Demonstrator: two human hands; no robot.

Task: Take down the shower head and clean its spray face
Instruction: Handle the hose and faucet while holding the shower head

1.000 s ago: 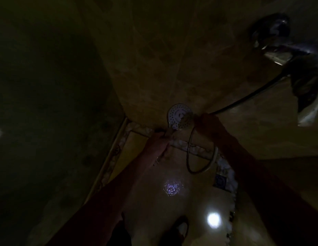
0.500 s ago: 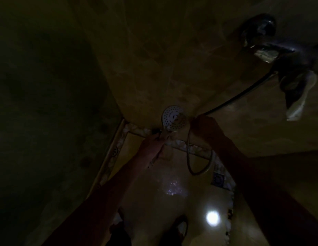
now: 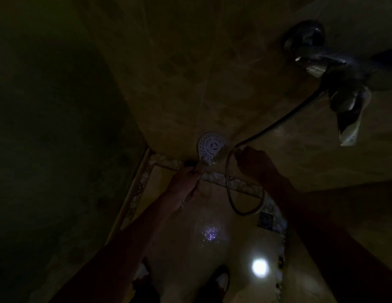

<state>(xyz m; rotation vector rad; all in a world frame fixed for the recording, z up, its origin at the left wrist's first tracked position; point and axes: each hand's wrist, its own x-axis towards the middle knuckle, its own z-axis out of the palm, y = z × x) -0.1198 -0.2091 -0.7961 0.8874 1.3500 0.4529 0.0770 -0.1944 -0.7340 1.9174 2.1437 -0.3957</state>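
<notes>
The scene is very dark. A round white shower head (image 3: 211, 147) with its dotted spray face turned up toward me sits in the middle of the view. My left hand (image 3: 187, 178) grips its handle from below. My right hand (image 3: 254, 161) is just right of the head, fingers closed around the dark hose (image 3: 278, 122) where it bends. The hose loops down below my hands (image 3: 245, 212) and runs up right to the wall faucet (image 3: 315, 60).
Tiled walls meet in a corner behind the head. A floor drain (image 3: 265, 220) lies at the right, and a mosaic border (image 3: 241, 184) edges the wet floor. A bright light reflection (image 3: 259, 267) shines near my feet. A pale cloth-like thing (image 3: 349, 130) hangs from the faucet.
The shower head has shifted slightly left and its face has tilted more toward me. My right hand has come off the edge of the head and slid a little right along the hose.
</notes>
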